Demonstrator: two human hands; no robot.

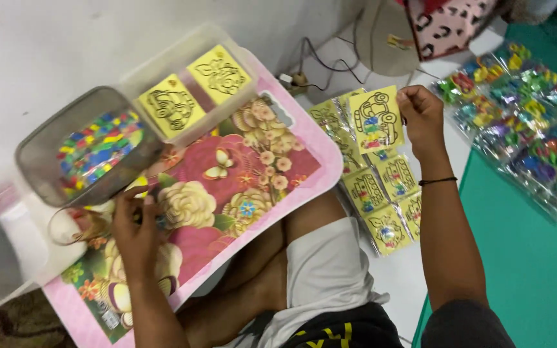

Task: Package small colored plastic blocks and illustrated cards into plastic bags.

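My right hand (422,116) holds up a yellow card with a black line drawing, sealed in clear plastic with small coloured packets (375,119), above a spread of similar packed yellow cards (381,193) on the floor. My left hand (133,222) rests on the pink flowered tray (227,167) on my lap, fingers closed around something small that I cannot make out, next to a metal bowl of small coloured packets (95,151). A clear plastic box (188,80) at the tray's far edge holds two bare yellow drawing cards.
Large clear bags of coloured packets (523,129) lie on the green mat at the right. A white plastic container (8,251) sits at the left. A cable and plug (298,77) run along the wall. A pink spotted cloth (449,22) lies beyond.
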